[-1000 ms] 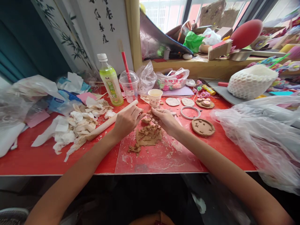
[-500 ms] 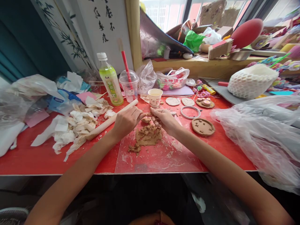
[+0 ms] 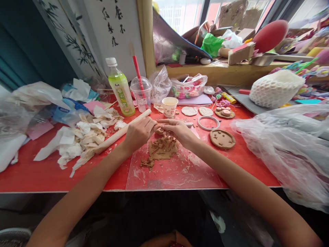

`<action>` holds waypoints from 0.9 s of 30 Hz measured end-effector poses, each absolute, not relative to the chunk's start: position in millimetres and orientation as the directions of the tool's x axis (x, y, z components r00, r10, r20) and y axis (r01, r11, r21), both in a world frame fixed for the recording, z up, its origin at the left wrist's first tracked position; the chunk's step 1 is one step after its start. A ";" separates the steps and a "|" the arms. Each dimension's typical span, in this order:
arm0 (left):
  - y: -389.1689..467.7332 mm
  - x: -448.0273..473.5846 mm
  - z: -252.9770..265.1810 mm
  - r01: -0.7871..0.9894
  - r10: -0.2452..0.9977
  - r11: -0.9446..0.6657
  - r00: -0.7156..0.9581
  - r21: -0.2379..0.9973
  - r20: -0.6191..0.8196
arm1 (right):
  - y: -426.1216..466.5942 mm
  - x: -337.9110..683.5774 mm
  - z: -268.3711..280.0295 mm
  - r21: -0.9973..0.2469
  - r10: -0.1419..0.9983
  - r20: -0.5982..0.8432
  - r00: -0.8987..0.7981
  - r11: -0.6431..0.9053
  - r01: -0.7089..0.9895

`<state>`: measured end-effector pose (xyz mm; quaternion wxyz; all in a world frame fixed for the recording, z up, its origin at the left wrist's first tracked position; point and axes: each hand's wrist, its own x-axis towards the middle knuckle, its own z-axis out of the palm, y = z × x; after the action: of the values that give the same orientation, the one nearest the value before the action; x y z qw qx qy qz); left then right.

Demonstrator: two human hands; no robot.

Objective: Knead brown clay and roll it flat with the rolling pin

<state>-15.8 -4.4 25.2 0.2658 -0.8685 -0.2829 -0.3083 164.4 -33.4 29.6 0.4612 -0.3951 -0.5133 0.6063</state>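
My left hand [image 3: 140, 133] is closed over the clay work, fingers bent and fingertips pressed together. My right hand [image 3: 181, 132] reaches in from the other side, its fingers fairly straight and its tips meeting those of the left. Whatever is pinched between them is too small and covered to make out. Just under the fingertips sits a small lump of brown clay [image 3: 159, 131]. Closer to me, a crumbly slab of brown clay [image 3: 163, 150] lies on a clear sheet [image 3: 174, 176], with a smaller clay scrap [image 3: 147, 163] at its left.
A paper cup [image 3: 170, 107] stands behind my hands. Left are a rolling pin [image 3: 123, 132], crumpled tissues [image 3: 87, 137], a bottle [image 3: 121, 89] and a plastic cup holding a brush [image 3: 141, 94]. Right are a ring [image 3: 208, 129], a clay disc [image 3: 222, 139] and a plastic bag [image 3: 280, 144].
My right fingers have straightened and slid left over the left fingertips; before, they were bent in a pinch beside the cup. My left hand has barely moved.
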 end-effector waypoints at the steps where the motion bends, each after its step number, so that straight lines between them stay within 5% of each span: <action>1: -4.3 -15.6 25.1 0.658 0.328 -0.695 0.649 -0.291 0.686 | -33.2 164.4 29.3 -0.985 0.966 -0.008 -0.258 -0.052 -0.162; 27: -5.5 -14.5 25.4 0.656 0.331 -0.724 0.601 -0.213 0.727 | -26.8 164.1 17.7 -0.954 0.968 -0.092 -0.234 -0.153 -0.257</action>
<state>-14.5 -5.5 25.4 0.2369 -0.8628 -0.2859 -0.3430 164.1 -26.8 17.7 0.4737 -0.3981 -0.4464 0.6464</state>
